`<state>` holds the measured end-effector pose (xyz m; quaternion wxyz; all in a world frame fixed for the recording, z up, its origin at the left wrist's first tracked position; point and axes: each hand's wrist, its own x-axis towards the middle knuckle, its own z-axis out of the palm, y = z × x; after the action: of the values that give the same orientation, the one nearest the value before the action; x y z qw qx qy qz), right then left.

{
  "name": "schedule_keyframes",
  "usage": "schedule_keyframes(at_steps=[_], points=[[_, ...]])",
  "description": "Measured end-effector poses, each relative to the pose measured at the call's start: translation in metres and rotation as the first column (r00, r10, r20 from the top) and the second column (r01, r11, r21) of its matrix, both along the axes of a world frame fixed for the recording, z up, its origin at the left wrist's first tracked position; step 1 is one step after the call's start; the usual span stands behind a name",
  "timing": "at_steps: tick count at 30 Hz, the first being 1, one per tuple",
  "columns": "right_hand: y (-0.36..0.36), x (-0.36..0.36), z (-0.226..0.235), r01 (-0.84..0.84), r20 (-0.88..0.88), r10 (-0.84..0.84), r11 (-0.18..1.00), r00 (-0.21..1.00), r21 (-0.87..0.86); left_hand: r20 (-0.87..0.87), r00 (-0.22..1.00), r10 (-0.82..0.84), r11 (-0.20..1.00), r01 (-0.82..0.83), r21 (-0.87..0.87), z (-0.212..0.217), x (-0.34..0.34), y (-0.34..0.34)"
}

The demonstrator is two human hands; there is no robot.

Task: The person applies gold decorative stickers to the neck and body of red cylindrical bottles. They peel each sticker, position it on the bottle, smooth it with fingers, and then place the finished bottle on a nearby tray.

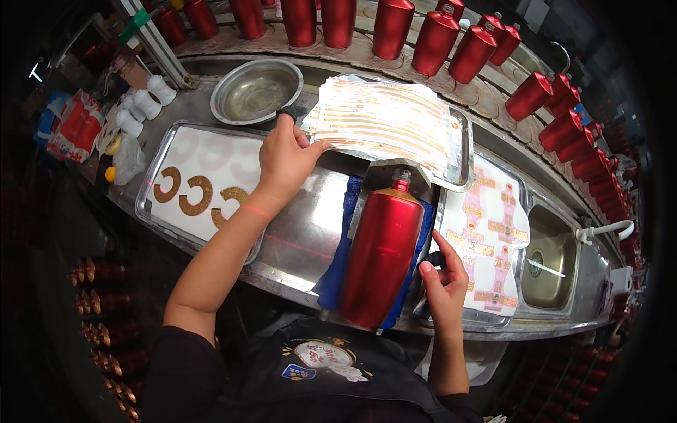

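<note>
Our left hand [283, 163] pinches the striped label sheet [384, 120] at frame centre-top. Our right hand [446, 278] curls half-closed beside the red bottle [381, 254], lower centre.

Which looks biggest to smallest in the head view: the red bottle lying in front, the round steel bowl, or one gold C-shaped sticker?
1. Red bottle, clearly the largest, though it lies nearest the camera.
2. Steel bowl.
3. Gold C-shaped sticker, by far the smallest.

Steel bench [303, 240], trays [151, 204], bowl [255, 92], blue cloth [338, 268]
</note>
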<state>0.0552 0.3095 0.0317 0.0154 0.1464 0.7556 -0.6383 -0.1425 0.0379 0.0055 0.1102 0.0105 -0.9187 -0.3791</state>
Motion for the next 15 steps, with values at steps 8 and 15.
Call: schedule_keyframes(at_steps=[8,15], points=[[0.001,-0.001,-0.003,-0.001,-0.008,0.001,1.0,1.0,-0.023,0.137,0.99,0.017,0.896,-0.076,0.437,-0.007,-0.012,0.007],[0.013,-0.017,-0.008,0.052,-0.142,-0.048,0.998,0.989,0.026,0.165,0.981,0.106,0.954,-0.147,0.26,-0.003,-0.022,0.016]])
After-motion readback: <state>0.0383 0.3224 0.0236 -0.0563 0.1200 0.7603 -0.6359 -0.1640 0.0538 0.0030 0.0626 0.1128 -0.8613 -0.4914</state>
